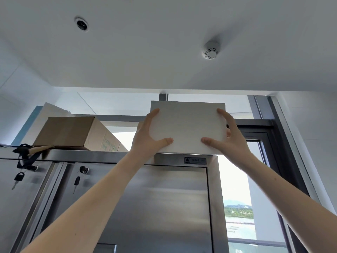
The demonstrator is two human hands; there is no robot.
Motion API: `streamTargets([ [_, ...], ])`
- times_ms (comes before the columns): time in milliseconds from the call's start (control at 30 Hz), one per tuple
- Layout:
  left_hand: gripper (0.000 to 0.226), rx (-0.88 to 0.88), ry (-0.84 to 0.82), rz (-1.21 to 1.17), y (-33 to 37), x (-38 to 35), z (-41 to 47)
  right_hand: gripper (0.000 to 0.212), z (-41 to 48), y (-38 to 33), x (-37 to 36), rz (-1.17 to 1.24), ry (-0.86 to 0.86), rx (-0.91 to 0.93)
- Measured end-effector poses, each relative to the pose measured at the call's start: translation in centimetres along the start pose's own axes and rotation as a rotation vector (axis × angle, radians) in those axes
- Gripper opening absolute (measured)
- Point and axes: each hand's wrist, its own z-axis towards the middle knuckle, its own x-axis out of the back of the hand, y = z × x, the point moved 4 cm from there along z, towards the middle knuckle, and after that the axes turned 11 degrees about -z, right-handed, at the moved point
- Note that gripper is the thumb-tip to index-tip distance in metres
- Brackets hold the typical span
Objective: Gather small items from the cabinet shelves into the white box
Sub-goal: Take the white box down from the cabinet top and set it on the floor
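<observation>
The white box [187, 125] is raised overhead at the top right corner of the steel cabinet [164, 198], its bottom edge level with the cabinet's top. My left hand [147, 137] grips the box's left side, thumb across the front face. On the right side, my right hand [229, 137] holds it the same way. Both arms reach up from below. The cabinet doors are closed, so the shelves and any small items are hidden.
A brown cardboard box [76, 133] lies on the cabinet top to the left, with a wooden handle and black strap [27, 152] beside it. Keys [19, 178] hang in the door locks. A dark-framed window [255, 161] stands right of the cabinet. The ceiling carries a smoke detector [210, 50].
</observation>
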Motion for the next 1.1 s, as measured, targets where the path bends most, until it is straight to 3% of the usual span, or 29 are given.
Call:
streamTargets([
  [333, 0.092, -0.126, 0.039, -0.134, 3.3, -4.3, -5.1, 0.093, -6.0, -1.6, 6.6, -0.064, 0.096, 0.083],
  [600, 0.094, -0.152, -0.031, -0.388, 7.0, -13.8, -7.6, 0.096, -10.2, -3.3, 17.9, -0.334, 0.179, 0.01],
  [867, 0.093, -0.029, -0.132, -0.621, 9.9, -22.6, -13.1, 0.097, -15.7, -6.3, 27.0, -0.588, 0.187, -0.107],
  [1100, 0.091, 0.164, -0.324, -0.818, 10.0, -25.0, -22.7, 0.097, -25.4, -9.5, 28.3, -0.687, 0.184, -0.34],
])
